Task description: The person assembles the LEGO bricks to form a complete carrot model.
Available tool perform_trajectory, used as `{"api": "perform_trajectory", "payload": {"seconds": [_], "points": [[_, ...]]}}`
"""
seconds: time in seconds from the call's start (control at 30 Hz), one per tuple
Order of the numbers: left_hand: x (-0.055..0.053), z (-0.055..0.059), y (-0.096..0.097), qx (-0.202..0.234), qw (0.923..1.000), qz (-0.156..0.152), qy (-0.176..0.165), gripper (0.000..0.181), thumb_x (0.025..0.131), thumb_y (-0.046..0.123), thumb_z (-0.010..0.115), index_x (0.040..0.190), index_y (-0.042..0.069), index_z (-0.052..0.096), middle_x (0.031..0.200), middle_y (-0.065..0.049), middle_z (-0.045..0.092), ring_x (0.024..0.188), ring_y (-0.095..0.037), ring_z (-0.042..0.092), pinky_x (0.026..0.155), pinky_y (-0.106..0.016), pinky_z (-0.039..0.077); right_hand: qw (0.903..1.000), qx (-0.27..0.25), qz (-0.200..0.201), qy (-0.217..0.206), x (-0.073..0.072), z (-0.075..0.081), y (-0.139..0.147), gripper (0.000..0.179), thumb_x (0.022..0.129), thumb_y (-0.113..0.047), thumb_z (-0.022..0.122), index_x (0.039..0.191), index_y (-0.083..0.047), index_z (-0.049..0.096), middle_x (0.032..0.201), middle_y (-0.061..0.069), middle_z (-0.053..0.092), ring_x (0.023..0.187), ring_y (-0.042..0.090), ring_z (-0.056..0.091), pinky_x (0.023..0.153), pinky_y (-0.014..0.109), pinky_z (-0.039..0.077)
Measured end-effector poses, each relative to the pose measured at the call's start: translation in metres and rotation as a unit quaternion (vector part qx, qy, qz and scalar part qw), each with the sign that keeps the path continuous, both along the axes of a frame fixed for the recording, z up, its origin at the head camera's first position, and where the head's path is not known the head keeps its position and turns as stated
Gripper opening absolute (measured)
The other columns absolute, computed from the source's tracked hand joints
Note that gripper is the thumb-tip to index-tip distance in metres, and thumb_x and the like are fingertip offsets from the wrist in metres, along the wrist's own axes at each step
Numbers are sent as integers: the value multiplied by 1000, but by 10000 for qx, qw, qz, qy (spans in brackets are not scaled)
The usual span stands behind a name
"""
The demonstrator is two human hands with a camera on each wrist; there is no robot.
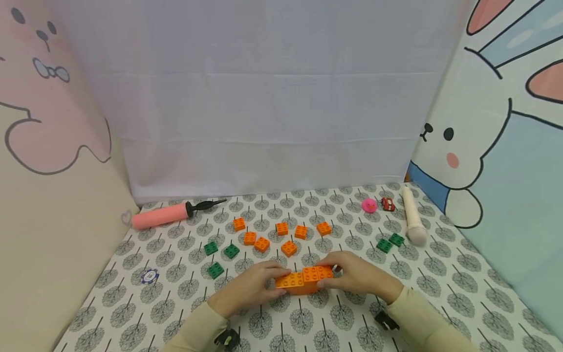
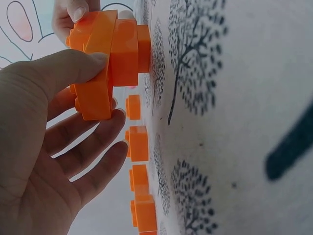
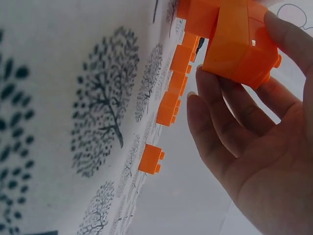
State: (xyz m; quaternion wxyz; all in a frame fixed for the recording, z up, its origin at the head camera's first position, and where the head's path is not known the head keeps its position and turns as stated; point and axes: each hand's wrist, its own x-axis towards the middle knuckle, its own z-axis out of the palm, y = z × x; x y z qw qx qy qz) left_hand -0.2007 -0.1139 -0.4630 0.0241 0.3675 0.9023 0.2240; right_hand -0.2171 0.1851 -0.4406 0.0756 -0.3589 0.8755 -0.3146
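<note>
Near the front of the cloth, an orange toy brick stack (image 1: 310, 276) made of several joined bricks is held between both hands. My left hand (image 1: 250, 288) pinches its left end, thumb on the near side and fingers on the far side. Opposite it, my right hand (image 1: 356, 276) pinches the right end in the same way. The left wrist view shows the left thumb on a brick's side face (image 2: 93, 95), with lower bricks (image 2: 124, 54) protruding beneath. In the right wrist view, the right thumb and fingers hold the upper bricks (image 3: 244, 44).
Several loose orange bricks (image 1: 289, 248) lie beyond the hands. Green bricks lie at left (image 1: 215, 270) and right (image 1: 384, 245). A pink pump (image 1: 160, 216), poker chip (image 1: 150, 276), pink duck toy (image 1: 369, 205), red toy car (image 1: 388, 204) and pale club-shaped object (image 1: 413, 215) surround them.
</note>
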Motion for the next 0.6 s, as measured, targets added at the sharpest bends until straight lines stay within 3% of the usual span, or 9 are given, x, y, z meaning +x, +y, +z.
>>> {"api": "perform_trajectory", "payload": {"seconds": [0.13,0.23,0.37,0.5,0.6], "points": [[-3,5,0,41,9997,107,-199,56,93,51,63,138,18,60,129,3,63,113,-11,59,99,-35,52,10000,-14,23,-71,-1,-1,0,48,89,-51,70,122,-17,71,114,-6,70,101,8,63,92,37,53],[-10,9,3,154,9993,252,-208,56,96,53,58,136,14,61,128,1,64,113,-14,61,98,-37,52,9999,-5,13,-170,-1,-2,1,47,89,-52,70,121,-18,71,114,-7,70,101,8,62,92,38,53],[-27,17,10,192,9989,426,-21,40,100,37,60,130,11,66,130,-6,64,121,-25,59,103,-44,49,9997,51,-13,-248,-2,0,0,48,89,-53,69,122,-19,71,114,-8,69,101,7,62,92,39,53],[-47,24,18,25,9981,603,-100,35,99,28,63,129,11,66,135,-11,60,128,-32,54,107,-48,45,9997,106,-16,-235,-2,1,-2,49,88,-54,69,122,-18,71,114,-7,69,101,8,62,92,38,53],[-62,25,23,-210,9972,693,-177,38,97,26,65,132,11,64,133,-10,61,120,-29,58,102,-46,50,9998,125,-12,-174,-2,2,-2,49,88,-53,69,121,-17,71,114,-6,70,101,8,62,93,37,53]]}}
